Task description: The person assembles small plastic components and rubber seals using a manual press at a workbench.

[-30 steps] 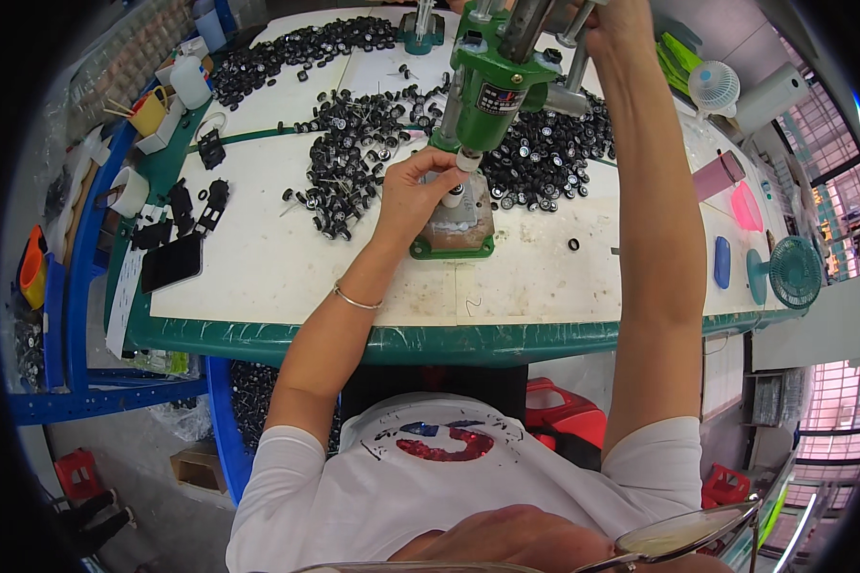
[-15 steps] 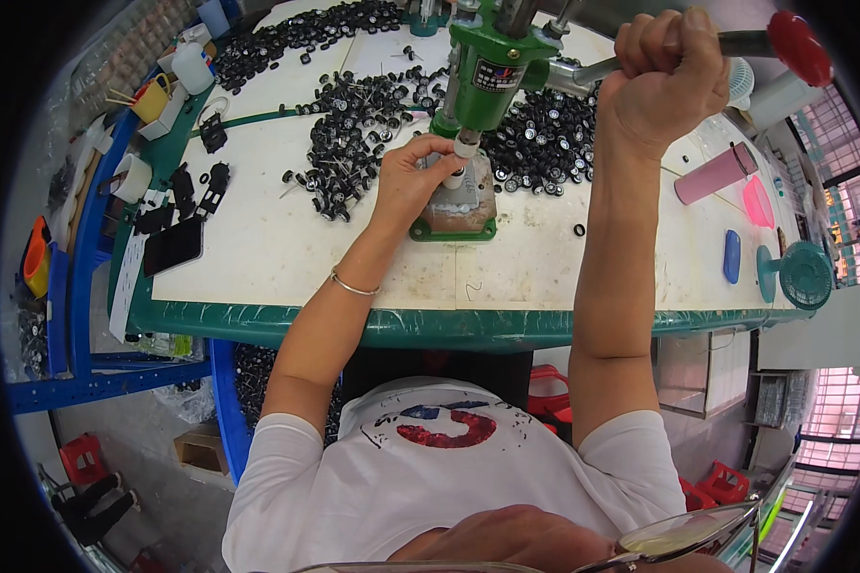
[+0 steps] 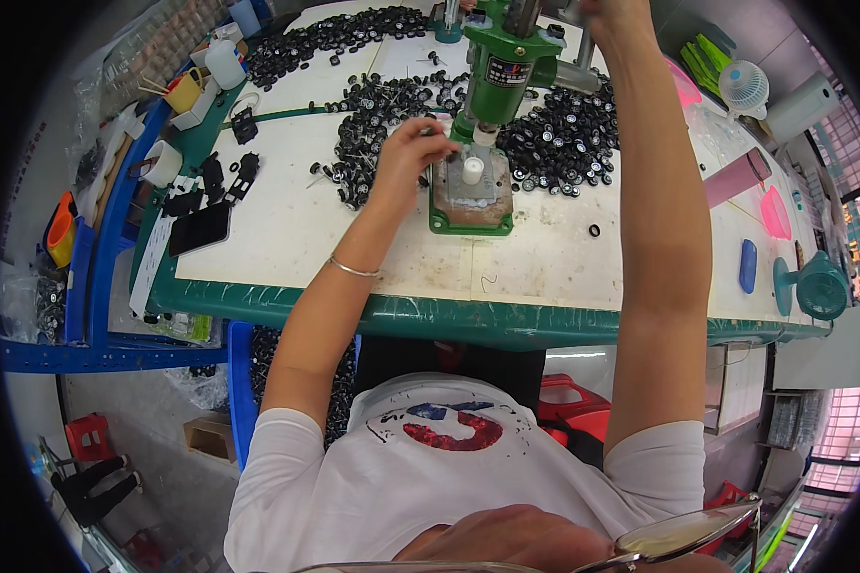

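A green hand press (image 3: pixel 497 81) stands before me on the table. On its base plate (image 3: pixel 487 196) a short white plastic peg (image 3: pixel 472 170) stands upright, with nothing on top of it. Above, the press's ram (image 3: pixel 485 136) is apart from the peg. Just left of the peg is my left hand (image 3: pixel 411 153), fingers bent together and slightly blurred. A dark bit shows at its fingertips, too small to name. My right hand (image 3: pixel 621 11), cut off by the upper edge, grips the raised lever (image 3: pixel 586 48) of the press.
Heaps of small black wheels, some with metal pins, lie left of the press (image 3: pixel 363 143) and right of it (image 3: pixel 564 134). A dark phone (image 3: pixel 199 229) and black plastic parts (image 3: pixel 212 177) lie at the left. Rightward are a pink tumbler (image 3: pixel 736 179), blue case (image 3: pixel 747 265) and small fan (image 3: pixel 820 285).
My right hand has swung the lever upward, and the ram has risen off the peg. My left hand has drawn away leftward from the peg. The view has shifted slightly.
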`<state>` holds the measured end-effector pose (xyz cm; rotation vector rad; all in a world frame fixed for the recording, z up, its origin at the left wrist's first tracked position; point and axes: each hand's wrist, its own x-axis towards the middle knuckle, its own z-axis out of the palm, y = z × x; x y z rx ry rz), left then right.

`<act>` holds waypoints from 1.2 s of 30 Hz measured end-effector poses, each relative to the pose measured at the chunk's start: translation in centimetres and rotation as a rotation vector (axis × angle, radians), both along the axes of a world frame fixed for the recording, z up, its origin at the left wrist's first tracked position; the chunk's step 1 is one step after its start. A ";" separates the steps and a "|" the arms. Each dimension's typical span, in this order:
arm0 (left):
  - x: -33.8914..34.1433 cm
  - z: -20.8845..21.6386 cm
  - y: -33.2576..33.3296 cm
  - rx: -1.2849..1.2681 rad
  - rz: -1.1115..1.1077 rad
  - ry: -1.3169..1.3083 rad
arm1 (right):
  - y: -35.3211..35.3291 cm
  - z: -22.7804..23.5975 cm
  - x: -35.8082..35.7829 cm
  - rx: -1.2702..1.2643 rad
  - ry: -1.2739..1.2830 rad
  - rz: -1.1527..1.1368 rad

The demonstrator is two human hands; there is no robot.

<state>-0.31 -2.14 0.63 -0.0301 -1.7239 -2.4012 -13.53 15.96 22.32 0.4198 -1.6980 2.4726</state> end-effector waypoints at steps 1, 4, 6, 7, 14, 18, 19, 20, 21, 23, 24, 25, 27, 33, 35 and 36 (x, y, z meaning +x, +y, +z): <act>0.3 -0.6 -1.2 0.155 0.013 -0.032 | 1.4 -0.3 -0.8 -0.180 -0.140 0.425; 1.6 -1.0 -3.2 0.225 0.030 -0.106 | 0.2 -1.1 3.9 -0.243 -0.173 0.379; 2.8 -2.1 -4.8 -0.350 0.069 -0.285 | -0.1 -3.1 4.6 -0.116 -0.073 -0.067; 3.1 -2.9 -4.6 -0.638 0.138 -0.167 | 1.9 -5.5 3.3 0.046 0.022 -0.075; 3.2 -3.9 -3.2 -1.208 0.188 0.007 | 6.7 -19.2 7.3 0.859 0.011 -0.016; 3.3 -4.2 -3.1 -1.281 0.234 0.129 | 6.9 -24.2 10.4 1.328 0.409 -0.128; 3.9 -3.4 -2.8 -1.240 0.254 0.085 | 6.7 -24.5 10.9 1.326 0.476 -0.185; 4.3 -2.9 -2.5 -1.198 0.276 0.041 | 6.4 -24.6 11.2 1.320 0.544 -0.241; 4.2 -2.9 -2.4 -1.205 0.286 0.036 | 6.7 -24.6 11.2 1.320 0.561 -0.242; 4.1 -3.0 -2.7 -1.119 0.322 0.130 | 7.1 -24.2 11.1 1.274 0.509 -0.184; 4.0 -3.0 -2.9 -1.128 0.338 0.122 | 7.1 -24.1 11.0 1.240 0.447 -0.137; 3.7 -3.1 -2.8 -1.178 0.325 0.102 | 7.0 -23.6 11.2 1.182 0.420 -0.137; 3.2 -3.5 -2.9 -1.275 0.310 0.077 | 6.2 -23.3 10.8 1.099 0.415 -0.117; 2.8 -3.6 -2.4 -1.311 0.302 0.036 | 2.2 -21.2 11.1 1.009 0.563 -0.102; 2.7 -3.5 -2.9 -1.335 0.314 0.043 | 1.3 -21.2 11.2 1.059 0.594 -0.130; 2.9 -3.5 -3.0 -1.333 0.312 0.048 | 1.2 -21.2 11.2 1.107 0.624 -0.152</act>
